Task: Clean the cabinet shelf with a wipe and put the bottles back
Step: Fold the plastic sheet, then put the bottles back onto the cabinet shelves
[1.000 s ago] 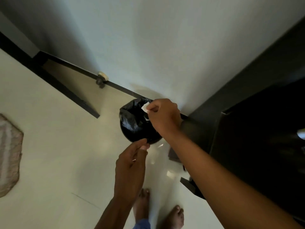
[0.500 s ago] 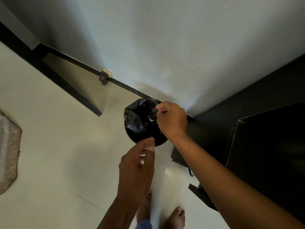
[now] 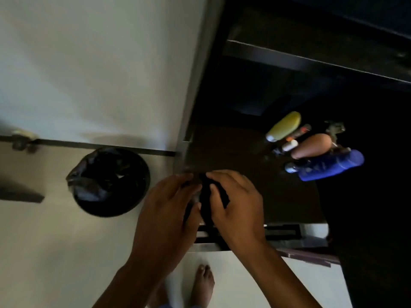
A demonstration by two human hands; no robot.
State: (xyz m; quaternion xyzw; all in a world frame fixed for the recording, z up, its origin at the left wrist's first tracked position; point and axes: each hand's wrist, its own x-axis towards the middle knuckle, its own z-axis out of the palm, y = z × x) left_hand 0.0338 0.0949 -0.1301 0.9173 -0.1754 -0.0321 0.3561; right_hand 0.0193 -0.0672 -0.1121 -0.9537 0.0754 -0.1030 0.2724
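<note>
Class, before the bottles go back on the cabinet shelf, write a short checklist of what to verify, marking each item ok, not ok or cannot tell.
1. Wipe discarded in the round black-lined bin: cannot tell, only a pale scrap shows inside.
2. Left hand free: not ok, fingers touch a dark object.
3. Right hand free: not ok, it touches the same object.
4. Blue plastic bottle, yellow bottle and orange bottle in view: ok.
5. Dark cabinet shelf clean: cannot tell, too dim.
</note>
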